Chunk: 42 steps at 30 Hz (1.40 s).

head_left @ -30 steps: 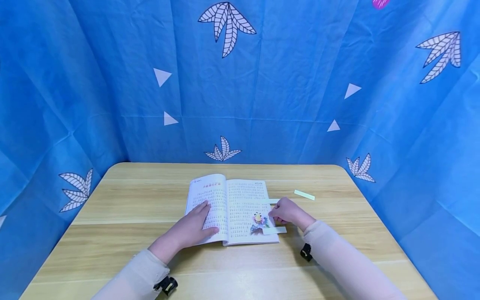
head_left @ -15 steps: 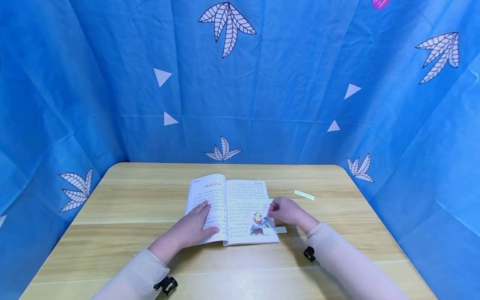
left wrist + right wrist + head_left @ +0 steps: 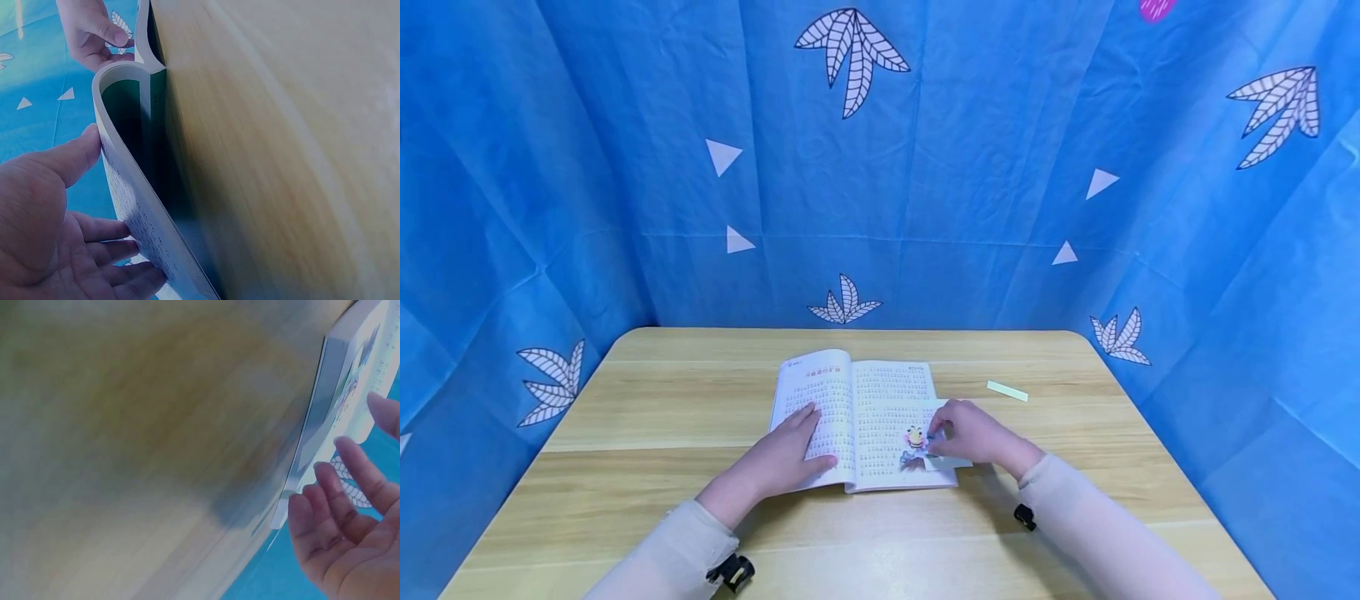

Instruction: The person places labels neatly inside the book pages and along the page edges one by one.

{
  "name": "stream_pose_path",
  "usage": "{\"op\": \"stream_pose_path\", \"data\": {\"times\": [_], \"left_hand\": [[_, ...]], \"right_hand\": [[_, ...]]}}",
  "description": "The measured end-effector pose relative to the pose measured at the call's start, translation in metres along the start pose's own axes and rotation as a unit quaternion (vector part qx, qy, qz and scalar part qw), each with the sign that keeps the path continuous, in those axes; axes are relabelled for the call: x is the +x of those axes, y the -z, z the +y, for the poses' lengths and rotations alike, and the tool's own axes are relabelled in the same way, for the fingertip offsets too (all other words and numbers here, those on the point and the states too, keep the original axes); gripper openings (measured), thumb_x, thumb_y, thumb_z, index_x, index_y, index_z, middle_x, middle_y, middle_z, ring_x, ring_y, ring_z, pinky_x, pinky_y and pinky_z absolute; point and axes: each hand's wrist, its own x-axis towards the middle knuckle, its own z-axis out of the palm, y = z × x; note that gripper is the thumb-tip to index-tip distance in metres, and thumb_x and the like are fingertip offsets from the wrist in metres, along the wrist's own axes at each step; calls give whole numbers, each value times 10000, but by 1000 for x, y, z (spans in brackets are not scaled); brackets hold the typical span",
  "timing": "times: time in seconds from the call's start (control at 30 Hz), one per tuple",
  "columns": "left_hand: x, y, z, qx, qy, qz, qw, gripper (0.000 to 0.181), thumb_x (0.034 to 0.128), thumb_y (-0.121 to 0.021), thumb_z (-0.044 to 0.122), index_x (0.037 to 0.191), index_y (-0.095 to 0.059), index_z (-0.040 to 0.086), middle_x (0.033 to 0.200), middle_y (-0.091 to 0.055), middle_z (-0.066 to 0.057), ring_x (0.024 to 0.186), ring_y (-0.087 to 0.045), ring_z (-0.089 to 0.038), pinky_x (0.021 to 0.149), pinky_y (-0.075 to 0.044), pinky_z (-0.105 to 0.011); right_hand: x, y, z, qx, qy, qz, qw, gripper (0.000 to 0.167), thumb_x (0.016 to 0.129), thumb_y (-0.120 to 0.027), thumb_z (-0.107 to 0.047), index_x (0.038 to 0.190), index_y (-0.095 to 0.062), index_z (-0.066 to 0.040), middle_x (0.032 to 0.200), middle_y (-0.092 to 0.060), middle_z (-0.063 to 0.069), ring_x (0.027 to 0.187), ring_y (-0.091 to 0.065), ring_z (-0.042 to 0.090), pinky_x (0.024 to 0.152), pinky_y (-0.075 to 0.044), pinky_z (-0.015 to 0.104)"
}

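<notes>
An open book (image 3: 887, 383) lies on the table. My left hand (image 3: 778, 458) rests on its left page; in the left wrist view this hand (image 3: 69, 231) has spread fingers touching the curved page (image 3: 144, 212). Over the lower right page, beside a bee picture (image 3: 915, 437), is my right hand (image 3: 973, 435), thumb and forefinger apart. The right wrist view shows the right hand (image 3: 350, 531) with loosely bent fingers by the book's edge (image 3: 309, 437) and nothing gripped. A pale strip (image 3: 947, 463) sticks out past the page edge below it, and another strip (image 3: 931, 404) lies above.
One more pale green strip (image 3: 1007, 391) lies apart on the wooden table (image 3: 700, 392), right of the book. Blue patterned cloth (image 3: 970, 167) hangs behind and on both sides of the table. Each wrist carries a small black device.
My right hand has shifted from the page's right edge slightly down and inward, to the lower strip, and its thumb and forefinger have parted. My left hand stays on the page.
</notes>
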Motion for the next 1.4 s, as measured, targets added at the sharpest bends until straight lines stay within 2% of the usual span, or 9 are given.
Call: {"op": "stream_pose_path", "data": {"times": [0.13, 0.27, 0.33, 0.53, 0.7, 0.9, 1.23, 1.4], "left_hand": [[0, 0, 0, -2, -5, 7, 10000, 846, 936, -682, 452, 1518, -345, -62, 1609, -268, -224, 1486, -249, -377, 1197, -260, -501], [0, 1, 1, -9, 7, 8, 10000, 851, 932, -688, 451, 1519, -344, -59, 1610, -268, -221, 1486, -249, -376, 1196, -262, -503], [0, 1, 1, -16, 2, 9, 10000, 849, 930, -692, 445, 1517, -346, -63, 1608, -269, -225, 1484, -251, -382, 1193, -265, -509], [0, 1, 1, -23, 18, 0, 10000, 851, 932, -689, 445, 1521, -339, -59, 1611, -264, -220, 1487, -247, -375, 1196, -262, -504], [1, 1, 1, -36, 7, 2, 10000, 850, 935, -687, 443, 1520, -336, -63, 1613, -259, -221, 1488, -245, -375, 1197, -260, -501], [1, 1, 1, -31, 22, 1, 10000, 855, 931, -689, 447, 1523, -335, -57, 1616, -256, -214, 1490, -242, -372, 1197, -261, -502], [1, 1, 1, -7, 9, 1, 10000, 851, 935, -689, 440, 1521, -333, -65, 1615, -253, -221, 1489, -240, -377, 1197, -260, -502], [0, 2, 2, -9, 20, -17, 10000, 852, 936, -686, 444, 1521, -333, -65, 1615, -253, -221, 1490, -238, -377, 1199, -256, -501]], "right_hand": [[-2, -3, -1, -309, 246, 37, 9992, 247, 785, -840, -247, 971, -742, -118, 959, -662, -32, 884, -575, 159, 777, -492, 322], [-5, -3, -4, -363, 149, -34, 9992, 283, 774, -850, -274, 992, -736, -134, 989, -642, -38, 894, -550, 141, 782, -490, 339], [-7, -2, -6, -456, 109, -104, 9988, 315, 770, -852, -300, 1022, -733, -153, 1035, -636, -40, 918, -546, 136, 831, -495, 360], [-14, -2, -11, -677, 313, -409, 9964, 489, 748, -875, -362, 1159, -696, -167, 1264, -591, 11, 1169, -528, 219, 1017, -467, 430], [-17, -5, -13, -864, 453, -488, 9940, 649, 689, -912, -391, 1232, -659, -140, 1326, -547, 42, 1219, -495, 226, 1020, -479, 402], [-18, -9, -13, -1045, 485, -531, 9919, 739, 663, -924, -401, 1293, -614, -172, 1343, -535, 35, 1218, -495, 215, 1009, -492, 397], [-18, -10, -16, -1164, 520, -588, 9901, 740, 680, -920, -366, 1318, -594, -180, 1348, -532, 33, 1203, -520, 225, 994, -506, 404], [-18, -7, -16, -1049, 543, -696, 9906, 727, 697, -917, -361, 1319, -596, -162, 1353, -532, 48, 1211, -517, 241, 1009, -495, 419]]}}
